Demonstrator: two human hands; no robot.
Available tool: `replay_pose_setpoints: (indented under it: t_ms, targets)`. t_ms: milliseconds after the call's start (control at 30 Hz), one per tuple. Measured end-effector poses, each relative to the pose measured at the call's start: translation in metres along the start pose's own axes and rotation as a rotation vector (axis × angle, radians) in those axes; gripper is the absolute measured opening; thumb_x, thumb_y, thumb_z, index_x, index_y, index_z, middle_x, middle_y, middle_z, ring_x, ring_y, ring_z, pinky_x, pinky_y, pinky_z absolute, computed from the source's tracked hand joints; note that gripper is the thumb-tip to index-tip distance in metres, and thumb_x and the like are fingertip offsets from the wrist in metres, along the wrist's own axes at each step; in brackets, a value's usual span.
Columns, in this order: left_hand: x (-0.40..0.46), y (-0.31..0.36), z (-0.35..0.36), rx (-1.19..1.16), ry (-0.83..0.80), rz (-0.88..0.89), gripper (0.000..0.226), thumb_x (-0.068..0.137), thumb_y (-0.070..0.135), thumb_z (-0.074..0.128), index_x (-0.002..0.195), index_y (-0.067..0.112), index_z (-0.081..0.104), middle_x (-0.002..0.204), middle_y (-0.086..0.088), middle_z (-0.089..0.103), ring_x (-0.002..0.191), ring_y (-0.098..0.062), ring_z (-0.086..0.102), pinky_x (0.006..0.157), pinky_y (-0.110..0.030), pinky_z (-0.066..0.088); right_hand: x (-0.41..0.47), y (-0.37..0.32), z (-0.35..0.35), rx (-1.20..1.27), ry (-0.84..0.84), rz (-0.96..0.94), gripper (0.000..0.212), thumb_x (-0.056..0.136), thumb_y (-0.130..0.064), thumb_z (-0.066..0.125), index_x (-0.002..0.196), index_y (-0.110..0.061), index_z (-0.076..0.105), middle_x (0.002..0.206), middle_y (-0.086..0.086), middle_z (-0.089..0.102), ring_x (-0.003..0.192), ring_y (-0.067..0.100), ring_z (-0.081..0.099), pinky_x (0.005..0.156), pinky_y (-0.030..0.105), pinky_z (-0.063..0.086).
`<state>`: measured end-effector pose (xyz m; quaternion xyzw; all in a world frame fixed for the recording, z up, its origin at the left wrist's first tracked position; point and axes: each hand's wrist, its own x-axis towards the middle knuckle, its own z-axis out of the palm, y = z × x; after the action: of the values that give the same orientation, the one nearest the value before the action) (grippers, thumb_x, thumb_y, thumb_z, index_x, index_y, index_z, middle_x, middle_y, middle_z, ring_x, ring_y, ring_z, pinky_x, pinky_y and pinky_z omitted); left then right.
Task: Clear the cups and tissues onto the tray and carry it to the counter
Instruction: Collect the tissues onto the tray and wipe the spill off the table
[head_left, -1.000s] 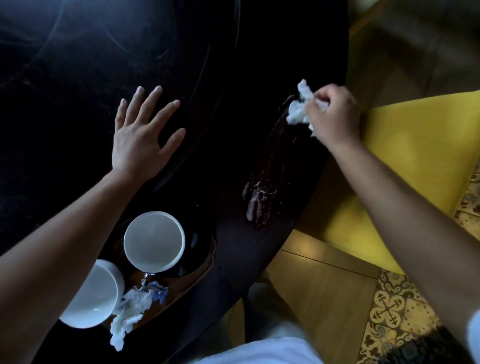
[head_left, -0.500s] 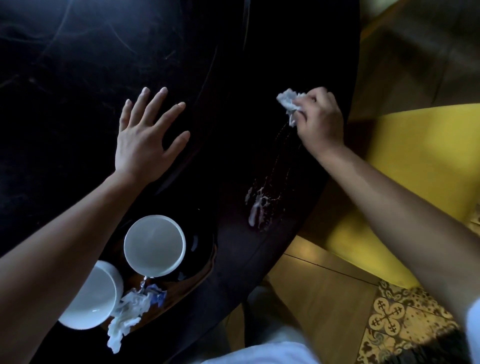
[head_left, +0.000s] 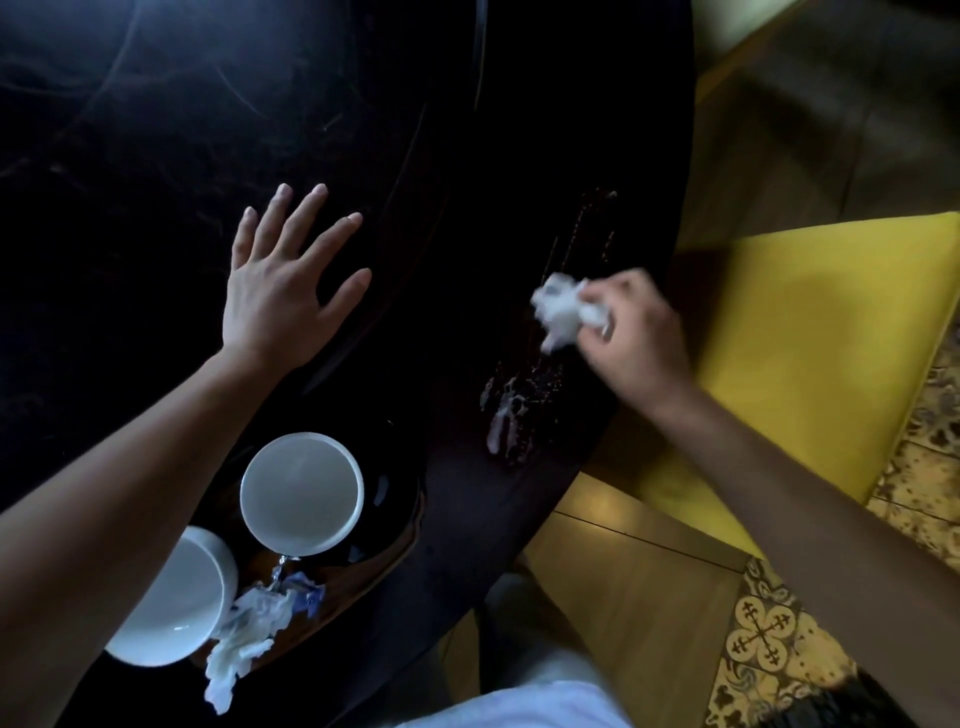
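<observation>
My right hand grips a crumpled white tissue and holds it on the dark table, just above a smeared wet spill. My left hand rests flat on the table with fingers spread. Near the table's front edge lies a dark wooden tray carrying two white cups: one upright, the other partly hidden under my left forearm. A wad of used white and blue tissues lies on the tray's front rim.
A yellow chair seat stands right of the table, close behind my right hand. Below it are wooden flooring and patterned tiles. The table's curved edge runs from the upper right down to the front.
My right hand has drawn the tissue down the table toward me, from the far end of the streak to just above the spill. The left hand stays flat in place.
</observation>
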<state>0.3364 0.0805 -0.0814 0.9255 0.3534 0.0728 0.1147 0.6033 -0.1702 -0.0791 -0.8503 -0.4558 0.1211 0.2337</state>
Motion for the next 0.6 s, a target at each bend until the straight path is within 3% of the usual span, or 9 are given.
replay_pose_setpoints:
  t_ms: [100, 167, 267, 433, 600]
  targets:
    - [0.0, -0.001, 0.001, 0.005, 0.0, 0.001, 0.058, 0.104, 0.054, 0.049, 0.156, 0.032, 0.043, 0.171, -0.001, 0.025, 0.161, -0.028, 0.012, 0.129, -0.053, 0.007, 0.064, 0.027, -0.016, -0.06, 0.25, 0.02, 0.036, 0.073, -0.007, 0.06, 0.108, -0.01, 0.069, 0.115, 0.017, 0.06, 0.097, 0.03, 0.062, 0.086, 0.035, 0.05]
    - [0.001, -0.001, 0.002, 0.009, 0.005, 0.002, 0.058, 0.104, 0.055, 0.049, 0.156, 0.032, 0.044, 0.171, -0.001, 0.026, 0.16, -0.028, 0.013, 0.129, -0.053, 0.008, 0.104, 0.042, -0.018, -0.074, 0.303, 0.035, 0.035, 0.073, -0.007, 0.053, 0.105, -0.011, 0.067, 0.117, 0.018, 0.058, 0.098, 0.031, 0.062, 0.09, 0.037, 0.052]
    - [0.001, -0.002, 0.003, 0.016, 0.009, 0.003, 0.058, 0.103, 0.055, 0.049, 0.156, 0.032, 0.044, 0.171, -0.001, 0.026, 0.16, -0.028, 0.013, 0.129, -0.053, 0.008, 0.137, 0.055, -0.007, -0.126, 0.287, 0.059, 0.035, 0.074, -0.009, 0.048, 0.104, -0.011, 0.066, 0.118, 0.02, 0.057, 0.103, 0.035, 0.06, 0.092, 0.043, 0.051]
    - [0.001, -0.002, 0.003, 0.007, 0.015, 0.007, 0.058, 0.103, 0.056, 0.047, 0.156, 0.032, 0.044, 0.171, -0.002, 0.027, 0.16, -0.029, 0.014, 0.129, -0.053, 0.009, 0.12, 0.053, 0.012, -0.12, 0.267, -0.055, 0.02, 0.087, -0.021, 0.06, 0.095, -0.009, 0.074, 0.106, 0.014, 0.068, 0.092, 0.037, 0.062, 0.079, 0.034, 0.047]
    - [0.001, -0.001, 0.002, 0.017, 0.013, 0.003, 0.058, 0.104, 0.056, 0.047, 0.156, 0.031, 0.045, 0.171, -0.001, 0.027, 0.16, -0.028, 0.014, 0.129, -0.053, 0.008, 0.131, 0.058, 0.009, 0.035, 0.269, 0.105, 0.037, 0.084, -0.013, 0.057, 0.12, -0.008, 0.065, 0.117, 0.016, 0.064, 0.102, 0.03, 0.063, 0.086, 0.028, 0.046]
